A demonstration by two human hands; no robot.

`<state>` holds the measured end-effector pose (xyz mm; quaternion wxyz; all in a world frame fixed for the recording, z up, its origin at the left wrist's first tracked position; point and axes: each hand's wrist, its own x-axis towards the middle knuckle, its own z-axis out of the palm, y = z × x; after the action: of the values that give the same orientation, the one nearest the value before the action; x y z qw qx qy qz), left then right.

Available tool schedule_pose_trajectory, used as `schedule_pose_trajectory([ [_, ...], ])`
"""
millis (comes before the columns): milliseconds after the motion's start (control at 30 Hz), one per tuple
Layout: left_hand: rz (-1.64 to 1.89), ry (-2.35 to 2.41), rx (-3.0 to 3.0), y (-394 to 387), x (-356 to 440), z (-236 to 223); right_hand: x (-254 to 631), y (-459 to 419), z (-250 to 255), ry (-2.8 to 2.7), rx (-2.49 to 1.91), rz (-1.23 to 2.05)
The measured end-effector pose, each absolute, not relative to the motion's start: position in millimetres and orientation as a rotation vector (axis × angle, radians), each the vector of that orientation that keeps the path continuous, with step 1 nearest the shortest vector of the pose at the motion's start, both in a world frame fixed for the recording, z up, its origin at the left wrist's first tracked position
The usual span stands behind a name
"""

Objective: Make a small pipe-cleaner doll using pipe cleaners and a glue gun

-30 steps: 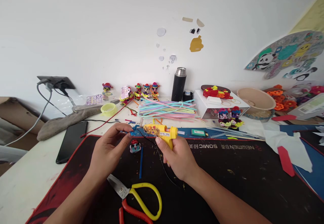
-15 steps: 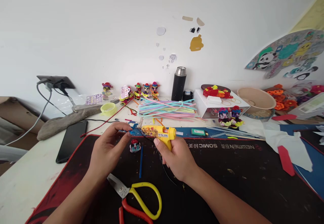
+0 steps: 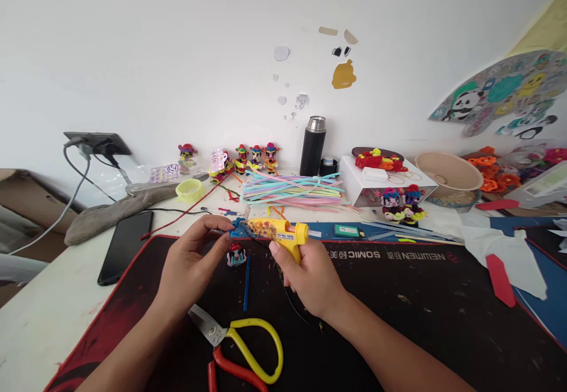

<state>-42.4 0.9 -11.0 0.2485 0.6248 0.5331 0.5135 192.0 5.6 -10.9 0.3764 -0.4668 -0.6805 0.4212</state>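
My left hand (image 3: 190, 262) pinches a small, fuzzy, bright-blue piece (image 3: 240, 227) near the far edge of the black desk mat (image 3: 385, 327). Apart from it, my right hand (image 3: 312, 274) wraps around the yellow plastic glue gun (image 3: 286, 231), its nozzle right at the piece; whether they touch, I cannot tell. I take this as the gluing step; the next move calls for a steady pinch, with fingertips clear of the nozzle.
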Motion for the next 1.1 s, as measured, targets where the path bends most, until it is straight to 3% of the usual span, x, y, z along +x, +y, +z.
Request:
schedule_pose_trajectory([
  [1100, 1.365, 1.464, 1.735, 0.3, -39.7, -10.0, 193.0, 2.8, -3.8, -1.77, -1.244, 1.043],
])
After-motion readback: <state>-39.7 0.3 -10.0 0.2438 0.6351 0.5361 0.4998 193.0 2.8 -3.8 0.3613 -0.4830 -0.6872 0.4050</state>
